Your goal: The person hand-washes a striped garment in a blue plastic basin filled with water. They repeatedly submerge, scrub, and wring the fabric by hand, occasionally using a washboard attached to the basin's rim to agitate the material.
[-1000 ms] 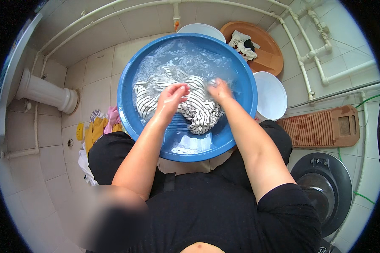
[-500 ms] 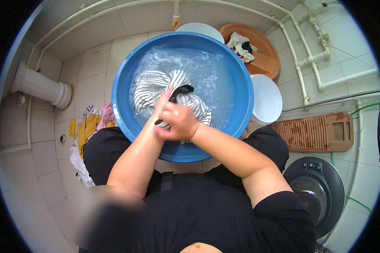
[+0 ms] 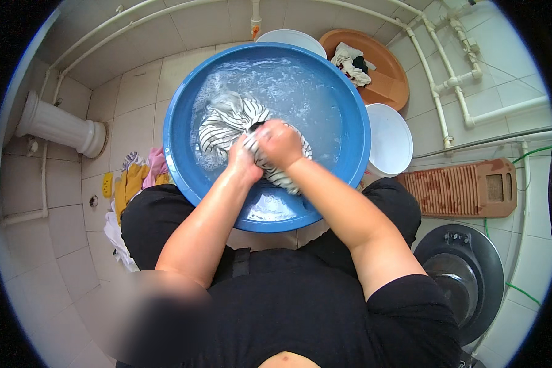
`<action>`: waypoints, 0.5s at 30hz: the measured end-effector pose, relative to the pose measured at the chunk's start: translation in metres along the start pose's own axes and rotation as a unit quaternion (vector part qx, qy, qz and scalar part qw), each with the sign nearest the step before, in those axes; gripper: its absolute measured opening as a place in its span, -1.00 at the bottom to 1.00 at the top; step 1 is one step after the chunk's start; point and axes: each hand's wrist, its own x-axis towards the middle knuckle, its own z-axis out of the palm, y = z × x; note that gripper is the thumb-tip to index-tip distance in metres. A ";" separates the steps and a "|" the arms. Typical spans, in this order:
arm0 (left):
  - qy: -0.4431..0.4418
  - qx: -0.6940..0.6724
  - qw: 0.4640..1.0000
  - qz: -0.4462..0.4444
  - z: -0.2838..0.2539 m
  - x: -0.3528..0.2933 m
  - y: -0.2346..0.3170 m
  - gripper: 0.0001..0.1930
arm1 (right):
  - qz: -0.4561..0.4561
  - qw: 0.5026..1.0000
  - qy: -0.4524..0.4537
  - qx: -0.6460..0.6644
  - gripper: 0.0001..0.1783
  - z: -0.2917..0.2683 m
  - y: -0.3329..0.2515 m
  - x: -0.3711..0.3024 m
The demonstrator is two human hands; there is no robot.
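A wet white garment with black stripes point(image 3: 224, 126) lies bunched in a big blue basin point(image 3: 175, 175) of soapy water. My left hand point(image 3: 245, 161) is closed on its near part. Against it, my right hand point(image 3: 279, 144) grips the same garment, its fingers wrapped round a fold and slightly smeared by motion. A bit of black trim point(image 3: 256, 127) shows between the hands. The rest of the cloth spreads into the foamy water on the left, and one end hangs toward the basin's near side. My fingertips are partly hidden in the cloth.
Clothes in yellow point(image 3: 130, 183) and pink lie on the tiles at left, near a yellow brush-like object point(image 3: 107, 184). Right of the basin stand a white bucket point(image 3: 389, 141), a brown washboard point(image 3: 457, 190) and a round black-rimmed machine point(image 3: 490, 276). Behind is an orange-brown basin point(image 3: 394, 67) with clothes.
My right hand has moved up and right, off the left wrist and onto the cloth beside the left hand. My left hand is lower, and the black trim is now mostly covered.
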 end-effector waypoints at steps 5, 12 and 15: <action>-0.136 0.484 0.864 0.014 0.014 -0.024 0.005 -0.81 | 0.327 0.908 -0.052 -0.258 -0.56 -0.054 0.070 0.042; -0.156 0.751 0.521 0.374 0.021 -0.020 0.024 -0.71 | 0.241 0.858 -0.405 -0.204 -0.33 -0.049 0.036 0.052; -0.091 0.728 0.500 0.460 0.008 -0.003 0.031 -0.69 | 0.247 0.861 -0.442 -0.036 -0.45 -0.042 0.054 0.046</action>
